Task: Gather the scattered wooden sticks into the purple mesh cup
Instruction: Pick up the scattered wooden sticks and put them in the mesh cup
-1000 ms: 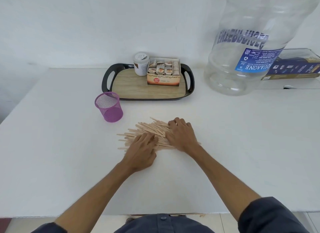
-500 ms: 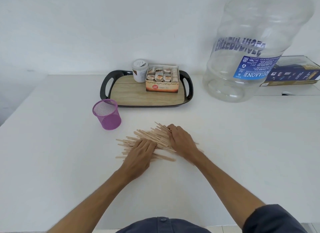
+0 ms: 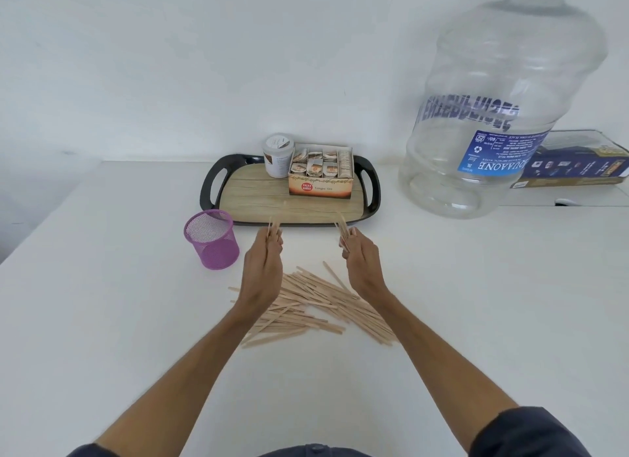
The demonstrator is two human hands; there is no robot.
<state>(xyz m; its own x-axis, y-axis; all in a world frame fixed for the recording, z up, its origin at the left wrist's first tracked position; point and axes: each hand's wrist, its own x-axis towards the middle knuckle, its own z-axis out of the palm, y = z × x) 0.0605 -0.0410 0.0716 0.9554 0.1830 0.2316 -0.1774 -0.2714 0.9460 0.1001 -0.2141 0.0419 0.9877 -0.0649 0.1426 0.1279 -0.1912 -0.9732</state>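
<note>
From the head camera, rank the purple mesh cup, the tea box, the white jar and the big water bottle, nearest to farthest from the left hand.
From the left hand, which holds a few sticks:
1. Purple mesh cup, just to its left.
2. Tea box, beyond it on the tray, slightly right.
3. White jar, at the tray's back, behind the box's left end.
4. Water bottle, far right.

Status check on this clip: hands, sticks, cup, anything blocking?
Left hand and right hand each pinch a few sticks, raised. Most sticks lie piled on the table. Cup upright, looks empty. Nothing blocks it; tray behind.
</note>
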